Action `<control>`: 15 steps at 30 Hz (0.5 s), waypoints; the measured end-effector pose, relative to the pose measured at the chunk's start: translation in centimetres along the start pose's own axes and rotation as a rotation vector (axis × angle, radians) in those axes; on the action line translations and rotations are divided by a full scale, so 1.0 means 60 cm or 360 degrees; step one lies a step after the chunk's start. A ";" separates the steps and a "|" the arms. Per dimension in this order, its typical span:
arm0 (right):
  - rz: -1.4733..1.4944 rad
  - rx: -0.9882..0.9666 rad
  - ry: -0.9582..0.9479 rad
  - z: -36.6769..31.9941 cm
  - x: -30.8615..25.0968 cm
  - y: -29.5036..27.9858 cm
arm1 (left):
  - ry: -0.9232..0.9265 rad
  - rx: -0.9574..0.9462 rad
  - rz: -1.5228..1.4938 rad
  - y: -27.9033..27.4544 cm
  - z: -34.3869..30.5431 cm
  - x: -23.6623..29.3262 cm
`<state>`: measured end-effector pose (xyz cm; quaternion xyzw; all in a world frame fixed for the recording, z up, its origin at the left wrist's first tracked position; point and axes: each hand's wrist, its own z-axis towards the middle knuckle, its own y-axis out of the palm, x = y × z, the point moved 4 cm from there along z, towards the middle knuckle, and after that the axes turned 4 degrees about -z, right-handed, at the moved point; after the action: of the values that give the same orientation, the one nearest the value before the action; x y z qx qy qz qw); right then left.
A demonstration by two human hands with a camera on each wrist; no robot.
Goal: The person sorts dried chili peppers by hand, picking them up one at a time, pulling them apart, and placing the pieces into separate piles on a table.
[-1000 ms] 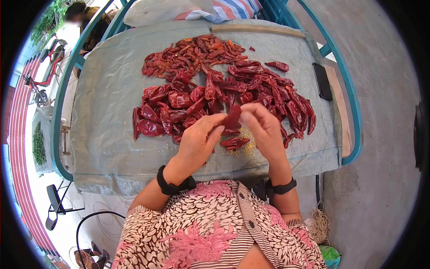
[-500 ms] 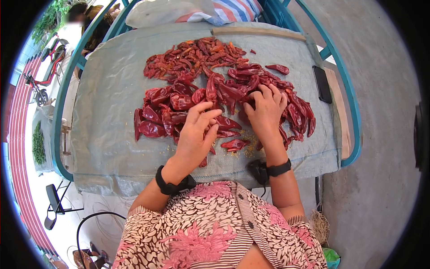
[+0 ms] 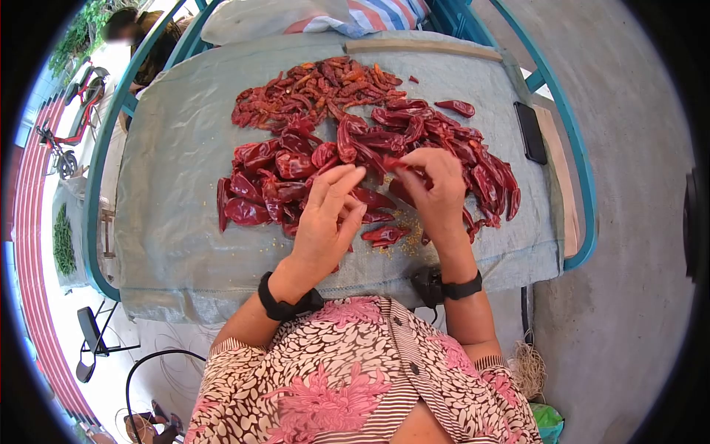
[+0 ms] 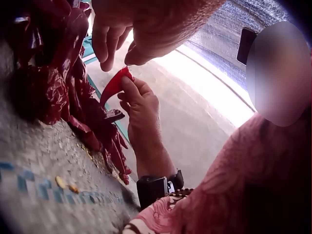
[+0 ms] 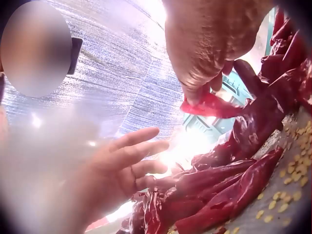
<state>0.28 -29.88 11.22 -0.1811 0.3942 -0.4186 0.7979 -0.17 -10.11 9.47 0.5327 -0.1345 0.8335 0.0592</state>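
My right hand [image 3: 441, 194] pinches a dried red chili pepper [image 5: 209, 105] between thumb and fingers, its tapered end pointing away from the hand. In the left wrist view the same chili [image 4: 115, 87] is bright red and lifted off the cloth. Facing it, my left hand [image 3: 320, 216] hovers over the near side of the heap, thumb and fingers apart with nothing between them. Large, glossy dark red chilies [image 3: 296, 165] lie heaped beneath and beyond both hands. One loose chili [image 3: 385, 236] rests between the wrists, beside scattered yellow seeds [image 3: 407, 244].
Smaller, wrinkled chilies [image 3: 318, 89] form a pile at the back. A black phone [image 3: 530, 133] lies at the right edge of the grey woven sheet [image 3: 185, 148]. A teal metal frame [image 3: 584, 177] borders the surface, with a striped sack [image 3: 384, 15] behind.
Earlier both hands held a chili together. The left hand then let go and stayed near, while the right hand reached into the right-hand heap and came back leftward with a chili.
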 end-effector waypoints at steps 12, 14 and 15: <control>-0.0356 -0.0437 0.0236 -0.036 0.002 -0.031 | 0.0018 0.0207 0.0089 -0.027 -0.001 -0.012; -0.0472 -0.0592 0.0129 -0.044 -0.003 -0.032 | 0.0025 0.0209 -0.0025 -0.022 0.005 -0.011; -0.0527 -0.0668 0.0074 -0.048 -0.006 -0.031 | 0.0042 0.0186 0.0024 -0.020 0.004 -0.010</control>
<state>-3.05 -30.57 10.72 -0.3948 0.4557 -0.4565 0.6543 0.60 -9.01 9.19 0.5232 -0.0889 0.8472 0.0235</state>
